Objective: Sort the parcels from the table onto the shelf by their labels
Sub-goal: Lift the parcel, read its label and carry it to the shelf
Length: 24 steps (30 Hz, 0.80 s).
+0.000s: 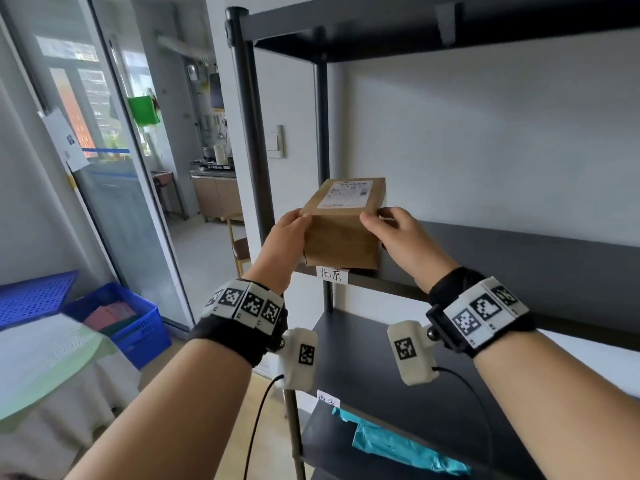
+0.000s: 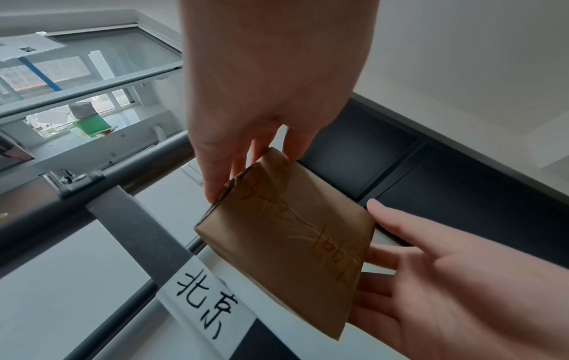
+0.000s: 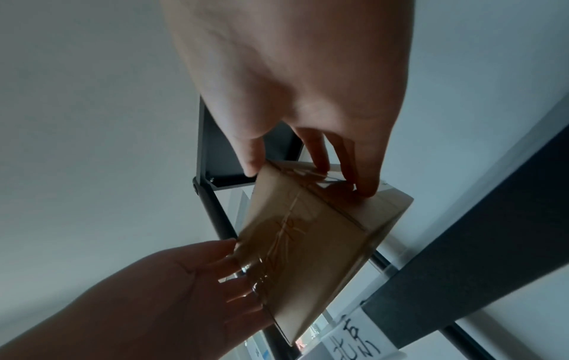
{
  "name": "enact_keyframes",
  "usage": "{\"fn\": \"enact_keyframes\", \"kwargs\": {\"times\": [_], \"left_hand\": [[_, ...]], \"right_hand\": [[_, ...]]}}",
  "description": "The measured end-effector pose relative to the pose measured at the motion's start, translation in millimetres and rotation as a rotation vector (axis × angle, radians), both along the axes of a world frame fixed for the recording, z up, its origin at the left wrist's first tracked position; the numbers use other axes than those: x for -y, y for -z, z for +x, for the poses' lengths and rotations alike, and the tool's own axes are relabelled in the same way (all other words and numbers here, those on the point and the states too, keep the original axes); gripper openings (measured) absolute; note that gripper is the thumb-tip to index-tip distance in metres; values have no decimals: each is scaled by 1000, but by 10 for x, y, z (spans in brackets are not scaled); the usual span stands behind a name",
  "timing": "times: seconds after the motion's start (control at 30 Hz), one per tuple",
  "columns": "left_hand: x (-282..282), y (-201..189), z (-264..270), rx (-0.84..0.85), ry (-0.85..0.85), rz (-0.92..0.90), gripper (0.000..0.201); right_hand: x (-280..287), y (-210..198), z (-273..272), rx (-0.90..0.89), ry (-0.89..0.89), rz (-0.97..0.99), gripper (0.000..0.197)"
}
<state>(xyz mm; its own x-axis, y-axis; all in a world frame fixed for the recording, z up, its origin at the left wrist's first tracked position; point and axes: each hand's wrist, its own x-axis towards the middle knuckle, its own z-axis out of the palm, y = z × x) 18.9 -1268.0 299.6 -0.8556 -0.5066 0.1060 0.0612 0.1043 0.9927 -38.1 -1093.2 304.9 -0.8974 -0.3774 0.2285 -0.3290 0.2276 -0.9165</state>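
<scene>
1. Nearest, low in the head view: a teal bag [image 1: 398, 445] already lies on a lower tier, under a tag [image 1: 328, 399] I can't read. Looks like 1 parcel sorted; whether it matches its tag I can't tell.
2. Left edge: the bench [image 1: 45, 355] shows only cloth in the slice that is in frame, no parcels. How many are left I can't tell. The blue crate [image 1: 138, 323] beside it holds flat reddish items, not clearly parcels.
3. Middle: left hand [image 1: 291, 233] and right hand [image 1: 401, 240] are clamped on the box [image 1: 343, 237], 1 per side, thumbs on its near top edge, fingers down the side faces.
4. The box is at the front left corner of the upper tier, directly above the 北京 tag [image 1: 332, 274]. The wrist views show its underside clear of the shelf [image 1: 519, 251], so my read is not yet set down.
5. White label [image 1: 349, 192] is on the box top; print too small to read, so I can't confirm it matches the tag.
6. Farther: the rest of that tier looks bare to the wall.
7. Estimate: early to mid task. Left to do: seat the box, release, return to the bench.
</scene>
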Motion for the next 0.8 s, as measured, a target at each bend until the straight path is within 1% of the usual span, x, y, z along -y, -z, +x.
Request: {"fn": "enact_keyframes", "kwargs": {"times": [0.07, 0.1, 0.17, 0.23, 0.37, 0.53, 0.6, 0.67, 0.73, 0.8], "left_hand": [[37, 9, -112, 16, 10, -4, 30], [53, 10, -164, 20, 16, -21, 30], [86, 9, -264, 28, 29, -75, 40], [123, 16, -340, 37, 36, -125, 45], [190, 70, -451, 35, 72, -202, 46], [232, 54, -474, 30, 99, -243, 49], [238, 44, -437, 6, 108, -251, 51], [220, 27, -370, -44, 81, -292, 51], [178, 11, -279, -126, 26, -337, 50], [113, -7, -172, -229, 9, -319, 47]], "right_hand": [[39, 14, -55, 8, 17, 25, 49], [60, 21, -77, 13, 30, 35, 47], [107, 38, -135, 22, 57, 46, 46], [154, 56, -180, 26, 85, 75, 48], [243, 53, -204, 25, 129, 117, 48], [325, 44, -156, 21, 208, 136, 46], [328, 39, -106, 15, 224, 115, 47], [303, 25, -41, -3, 242, 113, 50], [265, 20, 21, -29, 281, 113, 53], [220, 21, 99, -60, 338, 108, 56]]}}
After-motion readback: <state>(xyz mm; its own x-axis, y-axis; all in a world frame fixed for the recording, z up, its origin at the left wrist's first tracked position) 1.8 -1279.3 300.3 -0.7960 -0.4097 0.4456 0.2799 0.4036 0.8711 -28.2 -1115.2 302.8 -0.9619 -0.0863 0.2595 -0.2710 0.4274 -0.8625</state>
